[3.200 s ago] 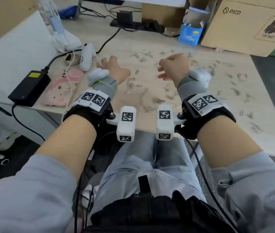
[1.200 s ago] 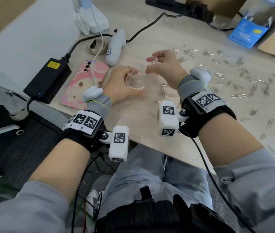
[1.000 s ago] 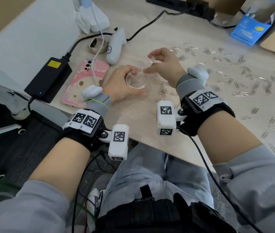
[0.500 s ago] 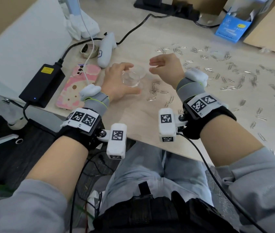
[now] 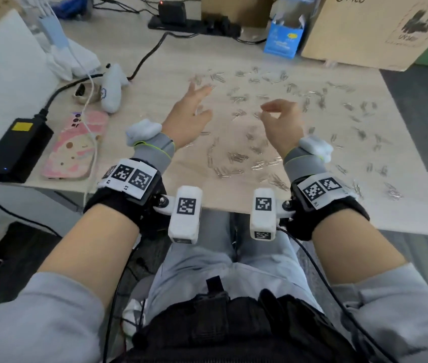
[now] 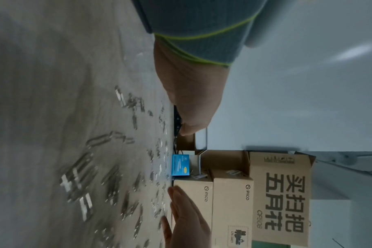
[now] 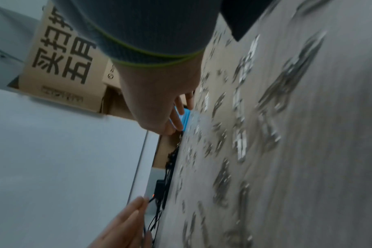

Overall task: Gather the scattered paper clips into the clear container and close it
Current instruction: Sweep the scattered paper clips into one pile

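Several silver paper clips (image 5: 236, 157) lie scattered over the pale wooden table (image 5: 155, 74), from its front edge to the back boxes. My left hand (image 5: 190, 113) hovers over the left part of the scatter with its fingers spread, holding nothing. To its right, my right hand (image 5: 281, 121) hovers with loosely curled fingers, thumb and forefinger close together with nothing visible between them. The wrist views are blurred and show clips (image 6: 81, 176) (image 7: 240, 134) beneath each palm. I cannot make out the clear container in any view.
A black power adapter (image 5: 16, 145), a pink phone case (image 5: 76, 148) and a white controller (image 5: 112, 87) lie at the left. A blue carton (image 5: 283, 40), a cardboard box (image 5: 372, 30) and a power strip (image 5: 194, 22) line the back.
My left hand has let go of the clear dish and lifted with its fingers spread. The right hand has shifted right over the clips. The dish is no longer in sight.
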The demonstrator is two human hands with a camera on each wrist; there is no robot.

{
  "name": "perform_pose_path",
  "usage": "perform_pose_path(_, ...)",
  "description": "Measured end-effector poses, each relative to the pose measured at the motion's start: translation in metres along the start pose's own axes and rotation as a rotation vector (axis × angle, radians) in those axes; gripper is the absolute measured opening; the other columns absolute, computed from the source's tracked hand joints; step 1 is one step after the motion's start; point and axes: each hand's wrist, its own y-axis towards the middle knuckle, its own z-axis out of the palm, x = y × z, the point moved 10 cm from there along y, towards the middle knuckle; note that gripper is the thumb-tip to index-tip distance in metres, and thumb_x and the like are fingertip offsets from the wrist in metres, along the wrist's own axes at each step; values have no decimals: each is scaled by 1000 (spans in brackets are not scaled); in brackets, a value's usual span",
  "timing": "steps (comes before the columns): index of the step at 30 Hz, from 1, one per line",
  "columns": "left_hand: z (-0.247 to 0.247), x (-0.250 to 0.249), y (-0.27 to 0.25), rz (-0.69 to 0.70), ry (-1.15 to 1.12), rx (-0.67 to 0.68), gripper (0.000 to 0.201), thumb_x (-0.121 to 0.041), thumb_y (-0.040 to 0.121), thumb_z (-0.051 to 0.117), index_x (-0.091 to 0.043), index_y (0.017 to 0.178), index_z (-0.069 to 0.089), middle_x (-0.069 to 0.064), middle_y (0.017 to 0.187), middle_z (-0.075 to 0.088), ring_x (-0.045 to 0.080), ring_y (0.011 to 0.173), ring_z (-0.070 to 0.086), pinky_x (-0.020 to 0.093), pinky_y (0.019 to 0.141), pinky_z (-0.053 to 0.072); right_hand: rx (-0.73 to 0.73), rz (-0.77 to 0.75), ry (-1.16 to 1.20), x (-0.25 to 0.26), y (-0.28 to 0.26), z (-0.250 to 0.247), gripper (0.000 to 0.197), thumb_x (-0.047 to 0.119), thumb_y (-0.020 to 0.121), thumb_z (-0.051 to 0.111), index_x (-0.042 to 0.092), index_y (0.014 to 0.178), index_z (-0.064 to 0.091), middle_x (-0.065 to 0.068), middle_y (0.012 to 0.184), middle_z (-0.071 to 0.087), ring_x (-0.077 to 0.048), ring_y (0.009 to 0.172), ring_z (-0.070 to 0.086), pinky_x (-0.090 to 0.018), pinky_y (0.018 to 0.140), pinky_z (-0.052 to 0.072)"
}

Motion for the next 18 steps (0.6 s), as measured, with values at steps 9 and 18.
perform_pose_path(9,42,44,-12,-283,387,93,82,-40,89,49,-12,148,0,13,158,-2,30,145,-14,49,118,-2,-200,324,-519,-92,-47,-106,52,33,87,45,15,136,42,-9,155,22,-30,147,-1,-58,115,-2)
perform_pose_path(18,77,38,-11,-284,526,127,84,-50,90,41,-5,147,-1,10,158,-11,24,145,-16,44,118,-9,-90,398,-545,-141,-58,-107,62,37,89,42,4,141,33,-19,157,12,-32,146,4,-48,118,0)
